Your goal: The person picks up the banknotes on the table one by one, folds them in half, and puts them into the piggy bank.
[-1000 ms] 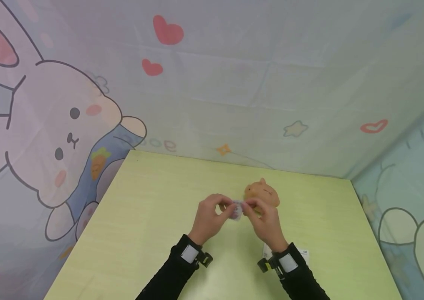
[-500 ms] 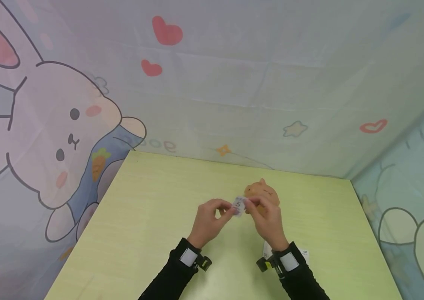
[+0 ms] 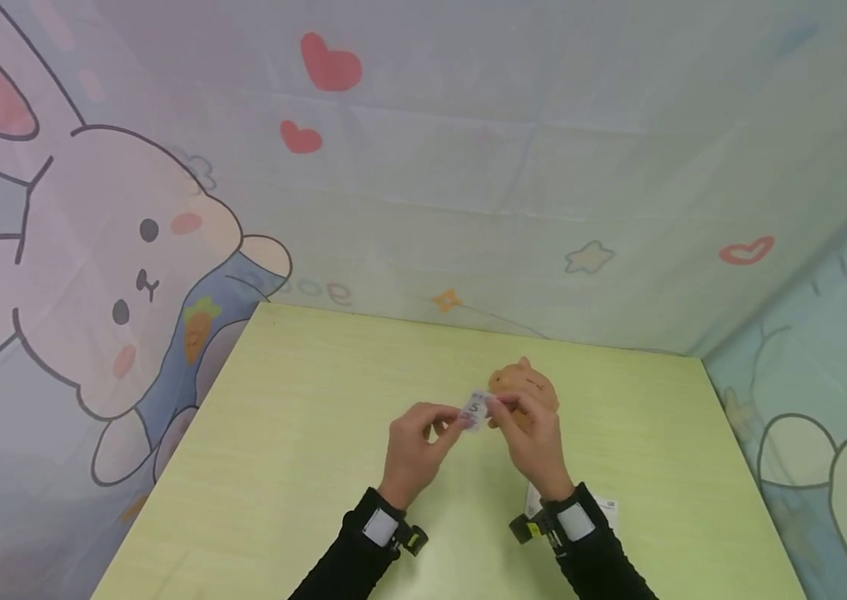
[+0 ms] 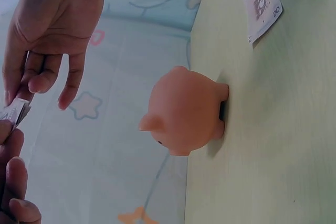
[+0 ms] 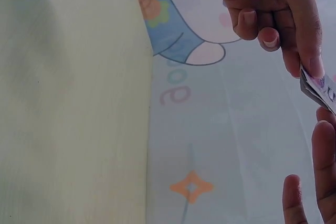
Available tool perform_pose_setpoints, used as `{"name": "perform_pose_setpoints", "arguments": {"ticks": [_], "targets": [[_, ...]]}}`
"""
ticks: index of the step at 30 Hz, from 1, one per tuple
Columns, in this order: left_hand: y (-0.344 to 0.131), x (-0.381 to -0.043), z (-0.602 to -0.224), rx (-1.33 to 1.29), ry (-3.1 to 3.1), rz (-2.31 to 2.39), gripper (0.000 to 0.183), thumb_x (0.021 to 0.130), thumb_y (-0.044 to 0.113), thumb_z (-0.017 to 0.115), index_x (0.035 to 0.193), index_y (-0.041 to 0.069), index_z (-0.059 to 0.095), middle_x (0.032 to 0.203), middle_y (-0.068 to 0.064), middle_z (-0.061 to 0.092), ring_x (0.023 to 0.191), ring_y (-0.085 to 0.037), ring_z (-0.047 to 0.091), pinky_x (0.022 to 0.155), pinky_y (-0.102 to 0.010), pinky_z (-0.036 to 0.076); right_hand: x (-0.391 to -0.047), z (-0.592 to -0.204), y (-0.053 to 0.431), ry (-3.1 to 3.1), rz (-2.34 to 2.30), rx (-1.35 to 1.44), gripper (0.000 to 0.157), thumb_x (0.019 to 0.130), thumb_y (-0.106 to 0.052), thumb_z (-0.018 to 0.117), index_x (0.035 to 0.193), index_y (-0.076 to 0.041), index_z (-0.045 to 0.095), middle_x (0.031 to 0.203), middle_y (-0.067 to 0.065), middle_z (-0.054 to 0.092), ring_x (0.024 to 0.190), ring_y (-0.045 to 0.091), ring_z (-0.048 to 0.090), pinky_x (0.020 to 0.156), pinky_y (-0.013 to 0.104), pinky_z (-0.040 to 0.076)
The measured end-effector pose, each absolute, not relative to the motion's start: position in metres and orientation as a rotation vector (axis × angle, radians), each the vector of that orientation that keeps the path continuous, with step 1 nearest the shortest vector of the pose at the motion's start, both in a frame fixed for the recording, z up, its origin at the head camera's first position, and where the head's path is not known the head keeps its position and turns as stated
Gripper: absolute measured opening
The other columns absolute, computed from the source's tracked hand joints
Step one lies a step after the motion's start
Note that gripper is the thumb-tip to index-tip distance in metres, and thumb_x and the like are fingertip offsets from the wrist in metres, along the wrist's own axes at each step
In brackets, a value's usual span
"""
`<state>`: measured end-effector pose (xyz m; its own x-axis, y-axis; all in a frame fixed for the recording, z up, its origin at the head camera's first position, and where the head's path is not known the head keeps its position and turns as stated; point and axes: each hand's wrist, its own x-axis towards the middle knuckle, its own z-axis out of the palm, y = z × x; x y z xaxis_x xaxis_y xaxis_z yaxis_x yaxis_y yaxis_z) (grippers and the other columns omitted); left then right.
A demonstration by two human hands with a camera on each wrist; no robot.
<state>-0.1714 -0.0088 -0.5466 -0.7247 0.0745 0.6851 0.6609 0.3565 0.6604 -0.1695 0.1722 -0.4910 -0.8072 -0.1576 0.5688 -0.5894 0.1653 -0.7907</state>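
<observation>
A small folded banknote [image 3: 475, 408] with a printed 5 is held up above the table between both hands. My left hand [image 3: 412, 454] pinches its left end between thumb and forefinger. At its other end, my right hand [image 3: 538, 446] pinches it the same way. An orange piggy bank [image 4: 184, 109] stands just behind the right hand, which partly hides it in the head view. Another banknote [image 4: 262, 6], marked 20, lies flat on the table; in the head view the right wrist covers much of it.
The pale yellow table [image 3: 303, 400] extends around the hands. A printed cloth [image 3: 453, 183] with hearts and a rabbit hangs along its back and sides. Both wrists wear black straps with small cameras.
The folded banknote has risen slightly and turned, so its 5 shows more plainly. My left hand has shifted slightly down and left; both hands still hold the note.
</observation>
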Motion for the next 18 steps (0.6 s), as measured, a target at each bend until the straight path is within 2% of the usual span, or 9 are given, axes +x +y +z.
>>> {"name": "perform_pose_setpoints", "arguments": {"ticks": [5, 13, 18], "targets": [[-0.005, -0.169, -0.546, -0.585, -2.0, -1.287, 0.013, 0.087, 0.019, 0.069, 0.099, 0.022, 0.066, 0.09, 0.015, 0.059, 0.072, -0.006, 0.053, 0.061, -0.02, 0.042, -0.169, -0.492, 0.17, -2.082, 1.753, 0.698, 0.01, 0.088, 0.007, 0.058, 0.095, 0.0, 0.061, 0.084, 0.017, 0.059, 0.067, 0.031, 0.058, 0.061, 0.036, 0.05], [-0.003, -0.166, -0.542, -0.689, -1.974, -0.808, 0.016, 0.086, 0.012, 0.067, 0.102, 0.013, 0.065, 0.087, 0.007, 0.059, 0.075, -0.007, 0.05, 0.067, -0.016, 0.04, -0.169, -0.491, 0.17, -2.047, 1.733, 0.713, 0.01, 0.087, 0.009, 0.058, 0.092, 0.001, 0.061, 0.081, 0.015, 0.06, 0.064, 0.031, 0.057, 0.059, 0.035, 0.05], [-0.003, -0.162, -0.536, -0.794, -1.928, -0.542, 0.018, 0.089, 0.007, 0.061, 0.107, 0.007, 0.064, 0.088, 0.002, 0.06, 0.073, -0.011, 0.051, 0.066, -0.018, 0.04, -0.168, -0.489, 0.169, -2.043, 1.699, 0.694, 0.006, 0.087, 0.007, 0.06, 0.09, 0.002, 0.06, 0.079, 0.013, 0.059, 0.064, 0.03, 0.058, 0.06, 0.032, 0.05]]}}
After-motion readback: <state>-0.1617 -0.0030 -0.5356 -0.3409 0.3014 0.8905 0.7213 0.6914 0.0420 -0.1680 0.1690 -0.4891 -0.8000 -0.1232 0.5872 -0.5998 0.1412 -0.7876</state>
